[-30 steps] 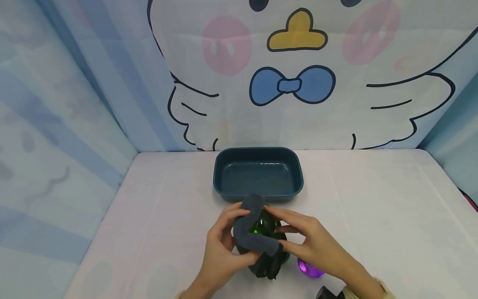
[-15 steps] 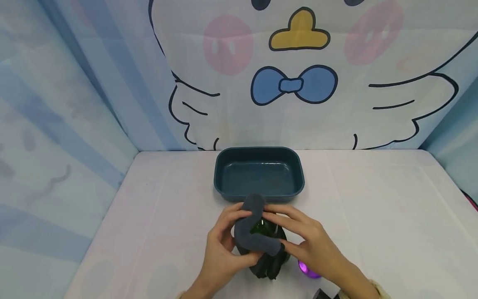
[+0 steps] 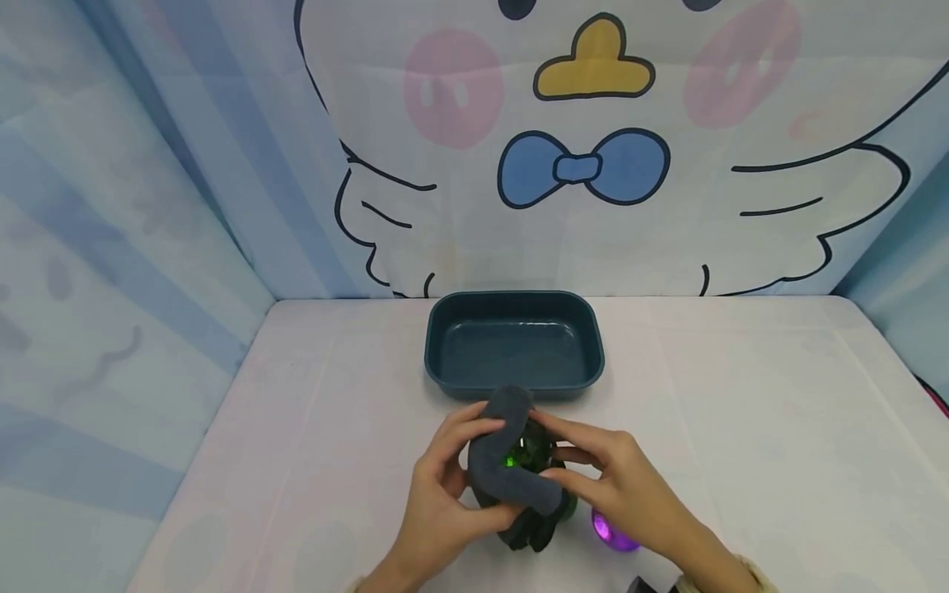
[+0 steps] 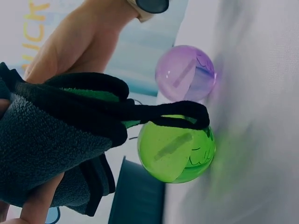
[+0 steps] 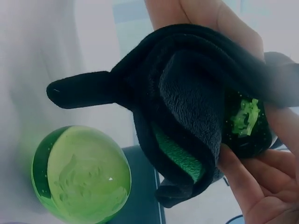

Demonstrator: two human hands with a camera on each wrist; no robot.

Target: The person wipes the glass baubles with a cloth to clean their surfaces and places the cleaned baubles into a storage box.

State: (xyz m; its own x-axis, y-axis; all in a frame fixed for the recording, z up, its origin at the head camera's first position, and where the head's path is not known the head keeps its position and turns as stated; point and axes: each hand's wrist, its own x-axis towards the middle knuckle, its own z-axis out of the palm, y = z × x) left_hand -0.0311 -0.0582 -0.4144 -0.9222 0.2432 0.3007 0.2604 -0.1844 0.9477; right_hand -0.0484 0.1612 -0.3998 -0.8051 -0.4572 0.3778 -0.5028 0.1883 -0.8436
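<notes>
A dark grey cloth [image 3: 485, 465] with black edging, green lining and a black loop wraps partly around a dark green clear ball [image 3: 532, 449]. My left hand [image 3: 437, 494] grips the cloth from the left, fingers above and thumb below. From the right, my right hand [image 3: 623, 469] curls its fingers round the exposed side of the ball, thumb at the cloth's lower edge. A figure inside this ball shows in the right wrist view. Under the cloth, a lighter green ball [image 4: 175, 154] rests on the table, with a purple ball [image 4: 184, 74] beside it.
A dark teal tray [image 3: 511, 389] stands just beyond the hands. A black object [image 3: 640, 585] shows by the right sleeve at the front edge of the view. Printed curtains [image 3: 586, 239] rise behind the white-covered table [image 3: 741, 395] and at its sides.
My right fingers have shifted over the ball and cloth edge, its thumb now further left. The cloth has moved slightly right. Between its folds, more of the ball shows than half a second ago.
</notes>
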